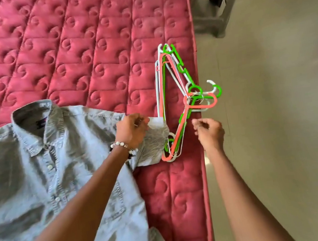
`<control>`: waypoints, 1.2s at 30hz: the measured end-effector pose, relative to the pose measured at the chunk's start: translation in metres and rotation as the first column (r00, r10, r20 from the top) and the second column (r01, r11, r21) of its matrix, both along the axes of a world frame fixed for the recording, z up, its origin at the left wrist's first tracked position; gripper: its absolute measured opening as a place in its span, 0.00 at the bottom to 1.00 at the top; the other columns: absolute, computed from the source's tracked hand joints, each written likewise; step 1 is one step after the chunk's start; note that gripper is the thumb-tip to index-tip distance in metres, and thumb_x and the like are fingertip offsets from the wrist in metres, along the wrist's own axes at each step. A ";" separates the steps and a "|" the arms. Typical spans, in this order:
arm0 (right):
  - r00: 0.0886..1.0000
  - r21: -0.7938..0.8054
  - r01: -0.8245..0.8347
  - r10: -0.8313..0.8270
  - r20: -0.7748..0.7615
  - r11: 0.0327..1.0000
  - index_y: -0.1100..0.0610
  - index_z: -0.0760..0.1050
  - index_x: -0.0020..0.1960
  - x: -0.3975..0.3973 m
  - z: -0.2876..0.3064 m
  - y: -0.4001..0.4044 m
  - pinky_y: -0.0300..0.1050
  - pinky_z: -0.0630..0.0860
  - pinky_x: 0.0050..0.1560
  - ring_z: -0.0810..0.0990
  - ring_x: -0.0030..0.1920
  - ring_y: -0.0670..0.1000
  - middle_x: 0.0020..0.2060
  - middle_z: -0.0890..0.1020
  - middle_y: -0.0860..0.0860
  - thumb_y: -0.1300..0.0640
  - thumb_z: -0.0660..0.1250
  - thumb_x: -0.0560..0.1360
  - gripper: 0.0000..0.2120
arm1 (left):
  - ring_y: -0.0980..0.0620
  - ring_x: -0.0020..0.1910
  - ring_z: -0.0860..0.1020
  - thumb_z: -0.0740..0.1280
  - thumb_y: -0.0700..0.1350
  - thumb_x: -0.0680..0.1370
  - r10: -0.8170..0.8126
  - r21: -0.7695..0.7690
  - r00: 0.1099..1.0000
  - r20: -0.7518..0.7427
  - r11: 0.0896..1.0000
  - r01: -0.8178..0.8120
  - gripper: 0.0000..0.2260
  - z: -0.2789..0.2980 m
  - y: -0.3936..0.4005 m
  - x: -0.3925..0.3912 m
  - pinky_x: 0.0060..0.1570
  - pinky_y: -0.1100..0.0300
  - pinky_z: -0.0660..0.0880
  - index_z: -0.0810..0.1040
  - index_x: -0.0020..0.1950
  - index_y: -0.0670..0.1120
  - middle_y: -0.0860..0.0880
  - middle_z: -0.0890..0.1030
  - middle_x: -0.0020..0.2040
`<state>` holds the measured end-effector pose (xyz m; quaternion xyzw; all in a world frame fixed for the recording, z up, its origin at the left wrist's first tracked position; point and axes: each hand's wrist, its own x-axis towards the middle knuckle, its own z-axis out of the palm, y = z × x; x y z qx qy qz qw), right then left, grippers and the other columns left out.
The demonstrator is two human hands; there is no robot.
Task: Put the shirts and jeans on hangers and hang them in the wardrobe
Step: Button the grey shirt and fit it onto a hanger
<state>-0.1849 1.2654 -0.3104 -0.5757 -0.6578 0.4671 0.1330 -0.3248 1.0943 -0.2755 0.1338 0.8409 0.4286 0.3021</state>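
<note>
One grey shirt [46,175] flat on the red mattress [76,50] at 8 o'clock, my left hand [132,130] pinching its sleeve, my right hand [210,131] loosely curled, grasping nothing, one tangled bunch of hangers [173,98] at 12 o'clock from it, exact count unclear.

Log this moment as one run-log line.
left hand: pinches shirt sleeve | right hand: holds nothing, beside hangers | hangers: piled on mattress

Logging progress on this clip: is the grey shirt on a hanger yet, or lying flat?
Lying flat. The grey shirt is spread, buttoned, on the red mattress; the hangers lie bundled beside it.
</note>
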 end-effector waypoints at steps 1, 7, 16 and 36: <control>0.999 0.039 -0.037 0.036 0.019 0.999 0.55 0.81 0.42 -0.012 -0.001 0.004 0.51 0.79 0.47 0.83 0.38 0.54 0.37 0.85 0.52 0.51 0.73 0.70 0.07 | 0.46 0.41 0.83 0.65 0.48 0.71 0.000 -0.013 1.000 -0.013 1.000 -0.001 0.05 -0.004 0.009 -0.002 0.46 0.49 0.80 0.78 0.39 0.49 0.47 0.84 0.38; 0.932 0.107 -0.189 0.144 0.332 0.976 0.61 0.81 0.51 -0.064 0.004 0.004 0.50 0.75 0.47 0.80 0.53 0.62 0.49 0.83 0.60 0.49 0.72 0.73 0.16 | 0.55 0.34 0.78 0.65 0.39 0.77 -0.132 -0.214 0.971 -0.201 0.973 0.088 0.05 -0.009 0.033 -0.023 0.36 0.64 0.71 0.80 0.46 0.45 0.50 0.83 0.38; 0.997 0.053 0.079 -0.079 0.016 0.996 0.61 0.82 0.45 -0.061 0.002 0.001 0.41 0.74 0.46 0.83 0.42 0.54 0.41 0.85 0.56 0.62 0.72 0.72 0.03 | 0.57 0.31 0.77 0.64 0.41 0.79 -0.246 -0.231 0.954 -0.173 0.951 0.204 0.10 -0.026 0.025 -0.033 0.37 0.62 0.75 0.78 0.59 0.49 0.48 0.84 0.42; 0.800 -0.165 -0.450 0.315 -0.511 0.878 0.56 0.82 0.40 -0.172 0.120 -0.117 0.39 0.69 0.36 0.72 0.34 0.44 0.36 0.82 0.50 0.65 0.74 0.70 0.05 | 0.55 0.32 0.77 0.67 0.56 0.74 0.099 0.155 0.974 -0.203 0.986 -0.068 0.12 0.044 -0.120 -0.038 0.33 0.67 0.72 0.83 0.42 0.49 0.49 0.78 0.31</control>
